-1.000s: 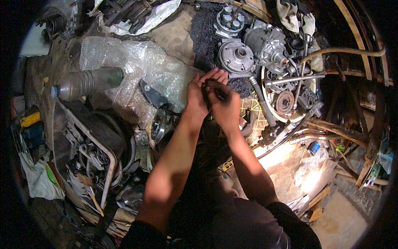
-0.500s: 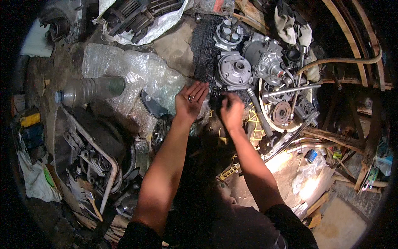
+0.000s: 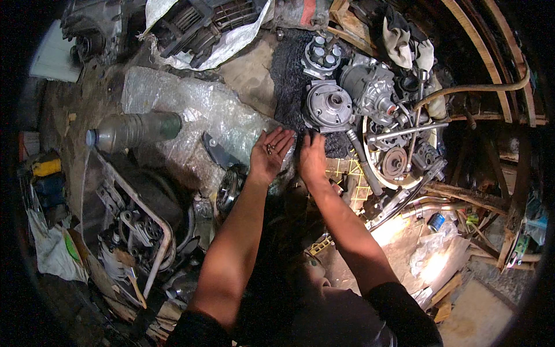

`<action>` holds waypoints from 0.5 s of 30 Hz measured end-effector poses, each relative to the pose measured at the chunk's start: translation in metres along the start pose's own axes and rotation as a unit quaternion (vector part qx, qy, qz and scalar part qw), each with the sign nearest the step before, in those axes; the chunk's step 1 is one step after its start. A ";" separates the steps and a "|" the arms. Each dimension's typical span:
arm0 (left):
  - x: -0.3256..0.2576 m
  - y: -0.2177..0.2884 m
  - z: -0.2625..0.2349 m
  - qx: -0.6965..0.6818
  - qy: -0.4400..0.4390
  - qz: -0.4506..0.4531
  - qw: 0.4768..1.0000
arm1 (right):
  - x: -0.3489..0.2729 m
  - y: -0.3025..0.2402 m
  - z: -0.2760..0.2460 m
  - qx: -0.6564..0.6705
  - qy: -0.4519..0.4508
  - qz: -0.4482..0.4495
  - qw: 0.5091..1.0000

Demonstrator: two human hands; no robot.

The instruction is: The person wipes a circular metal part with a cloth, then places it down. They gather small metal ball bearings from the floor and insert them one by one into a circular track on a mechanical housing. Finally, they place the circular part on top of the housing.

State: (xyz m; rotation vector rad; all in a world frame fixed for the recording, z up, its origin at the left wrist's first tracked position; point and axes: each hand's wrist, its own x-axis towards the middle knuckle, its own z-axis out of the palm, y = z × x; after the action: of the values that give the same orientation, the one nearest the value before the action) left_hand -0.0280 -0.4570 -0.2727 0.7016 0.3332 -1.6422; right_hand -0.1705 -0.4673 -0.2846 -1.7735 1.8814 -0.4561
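My left hand (image 3: 270, 155) is palm up with its fingers stretched and lightly cupped; a few small shiny metal pieces (image 3: 269, 149) rest in it, too small to name. Close by on its right, my right hand (image 3: 313, 156) has its fingers bent down and together over the dark mat (image 3: 287, 87). Whatever its fingertips hold, if anything, is hidden. Just beyond it lies a round silver metal housing (image 3: 328, 106) with a raised central hub. Farther back stands a round part with several pale cylinder tops (image 3: 322, 55), and right of it a larger gear housing (image 3: 370, 87).
A white-rimmed basin (image 3: 370, 165) of metal parts and wrenches lies right. Bubble wrap (image 3: 173, 92) with a plastic bottle (image 3: 136, 132) spreads left. Nearer on the left is a container (image 3: 104, 168) of metal parts and a brush. A yellow grid (image 3: 352, 173) lies beside my right forearm.
My right hand has shifted slightly left, closer to my left hand, and its fingers now reach downward. My left hand stays palm up with the small pieces. The whole view has shifted slightly.
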 end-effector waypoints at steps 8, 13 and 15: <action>-0.001 0.000 0.001 0.008 0.004 -0.009 1.000 | 0.011 0.008 0.008 -0.082 -0.056 -0.126 0.987; -0.001 0.002 -0.005 0.023 -0.020 -0.009 0.999 | 0.007 0.007 0.001 -0.155 -0.121 -0.184 0.963; -0.004 0.002 0.002 0.023 -0.010 -0.010 1.000 | 0.009 0.007 -0.008 -0.179 -0.138 -0.202 0.953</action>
State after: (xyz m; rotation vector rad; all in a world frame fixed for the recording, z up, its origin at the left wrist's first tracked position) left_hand -0.0259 -0.4554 -0.2683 0.7180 0.2899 -1.6800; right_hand -0.1807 -0.4769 -0.2830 -2.3378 1.4735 0.0059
